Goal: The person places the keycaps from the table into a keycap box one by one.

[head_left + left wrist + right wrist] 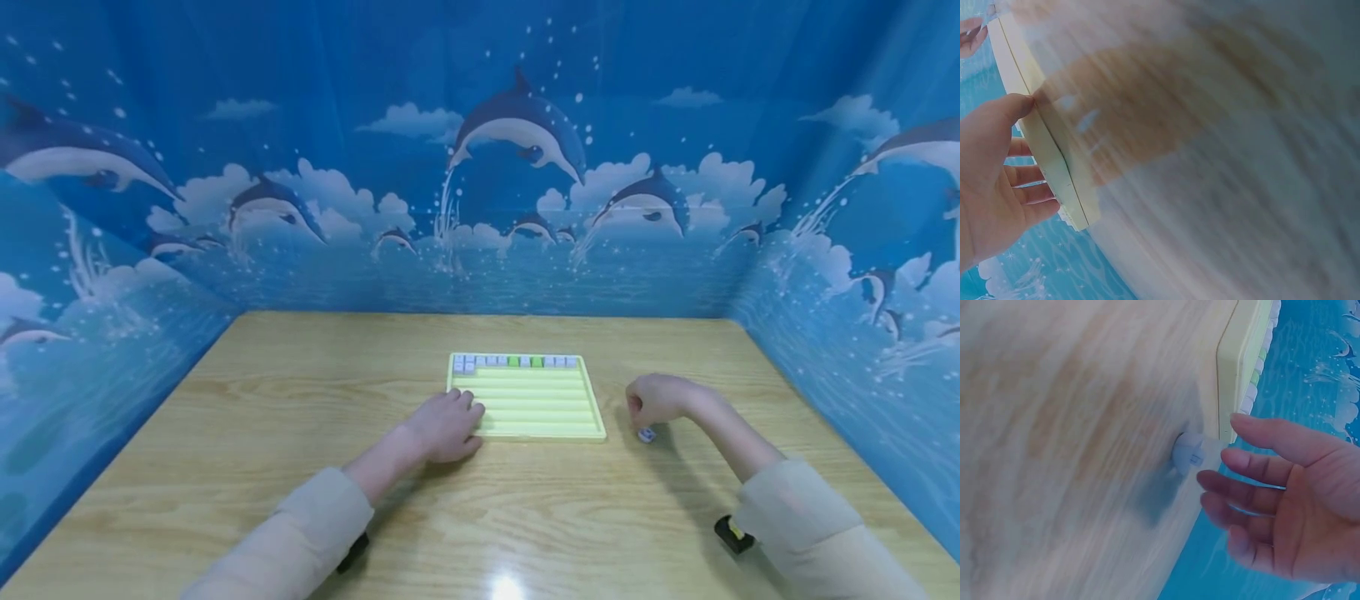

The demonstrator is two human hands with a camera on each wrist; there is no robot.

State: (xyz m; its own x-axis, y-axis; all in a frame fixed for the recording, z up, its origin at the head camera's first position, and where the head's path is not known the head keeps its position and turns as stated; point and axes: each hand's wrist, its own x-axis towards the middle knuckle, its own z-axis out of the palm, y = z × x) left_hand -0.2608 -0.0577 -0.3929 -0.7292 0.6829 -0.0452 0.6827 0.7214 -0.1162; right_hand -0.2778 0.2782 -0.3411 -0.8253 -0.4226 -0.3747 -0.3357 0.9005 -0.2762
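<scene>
A pale green ridged tray (536, 406) lies on the table, with light lilac and green keycaps (525, 362) along its back row and a couple more at the left of the second row. My left hand (447, 425) holds the tray's front left corner. In the left wrist view, its thumb (1020, 106) is on one side of that corner and the fingers are on the other. To the right of the tray, a loose keycap (1189, 453) sits on the table. My right hand (660, 398) hovers by it, fingers loosely bent and apart from the keycap.
The wooden table (337, 358) meets blue curtains (480, 275) printed with dolphins at the back and both sides. Dark wrist devices (733, 533) show under the sleeves.
</scene>
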